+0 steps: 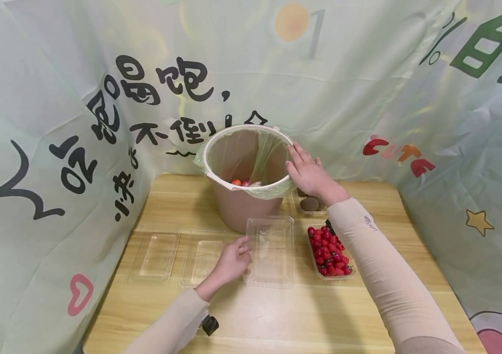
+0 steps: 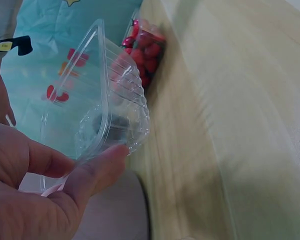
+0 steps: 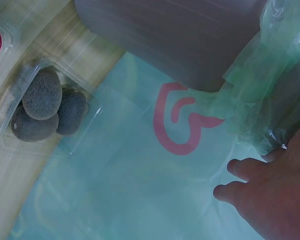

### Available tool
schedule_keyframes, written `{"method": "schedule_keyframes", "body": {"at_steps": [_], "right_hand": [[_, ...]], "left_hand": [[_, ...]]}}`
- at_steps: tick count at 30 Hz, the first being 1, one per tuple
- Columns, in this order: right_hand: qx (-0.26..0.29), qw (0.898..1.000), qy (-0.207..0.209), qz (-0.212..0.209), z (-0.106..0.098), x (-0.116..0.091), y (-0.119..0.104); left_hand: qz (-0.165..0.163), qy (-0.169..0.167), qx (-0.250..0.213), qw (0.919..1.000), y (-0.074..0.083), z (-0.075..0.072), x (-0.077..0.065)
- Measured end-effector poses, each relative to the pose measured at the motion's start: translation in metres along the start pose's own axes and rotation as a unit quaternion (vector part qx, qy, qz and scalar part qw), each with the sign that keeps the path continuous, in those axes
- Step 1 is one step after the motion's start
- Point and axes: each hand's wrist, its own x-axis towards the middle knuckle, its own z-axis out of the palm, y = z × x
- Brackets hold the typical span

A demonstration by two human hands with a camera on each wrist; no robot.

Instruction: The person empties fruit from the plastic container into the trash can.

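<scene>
My left hand [image 1: 233,258] pinches the edge of a clear plastic box [image 1: 273,250] between thumb and fingers. In the left wrist view that clear box [image 2: 103,95] is tilted up off the table, with nothing seen inside. My right hand [image 1: 310,174] rests against the right rim of a brownish bucket [image 1: 246,209], fingers extended. A thin green bag [image 3: 250,95] lines the bucket and folds over its rim, touching the right hand [image 3: 275,190]. Low inside the bucket, a few red and orange round things [image 1: 236,182] show, partly hidden by the rim.
Two more clear plastic boxes lie at the left, the far-left box [image 1: 153,258] and another box [image 1: 204,255] beside my left hand. At right stands a box of red berry-like fruit [image 1: 328,253]. Behind it, a clear box holds dark grey stones [image 3: 42,95]. Printed cloth [image 1: 344,98] encloses the table.
</scene>
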Motion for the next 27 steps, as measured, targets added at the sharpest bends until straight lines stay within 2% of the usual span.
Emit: {"method": "schedule_keyframes", "body": {"at_steps": [10,27], "right_hand": [[0.000,1.000,0.000,-0.001,0.001,0.000,0.000],[0.008,1.000,0.000,0.000,-0.001,-0.001,-0.001]], "left_hand": [[-0.028,0.002,-0.005,0.9996,-0.013,0.009,0.008],[-0.038,0.007,0.019,0.9991,-0.026,0.012,0.012]]}}
